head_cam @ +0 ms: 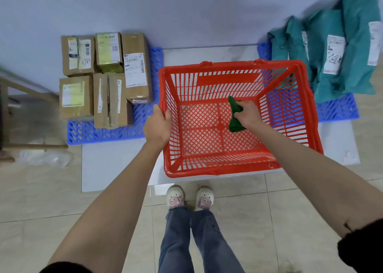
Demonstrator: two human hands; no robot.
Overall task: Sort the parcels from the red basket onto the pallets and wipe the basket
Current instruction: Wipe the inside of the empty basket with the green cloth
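Note:
The red basket (209, 170) sits on a grey mat in front of me, with no parcels inside. My left hand (158, 125) grips its left rim. My right hand (247, 113) is inside the basket, shut on a green cloth (235, 116) that rests against the mesh bottom. Several brown cardboard boxes (107, 73) lie on the left blue pallet (103, 132). Teal mailer bags (335, 50) with white labels lie on the right blue pallet (339, 110).
A grey mat (116, 162) lies under the basket on the tiled floor. A wooden frame (27, 146) and crumpled clear plastic (45, 157) are at the left. A pale wall runs behind the pallets. My feet (189, 198) stand just before the mat.

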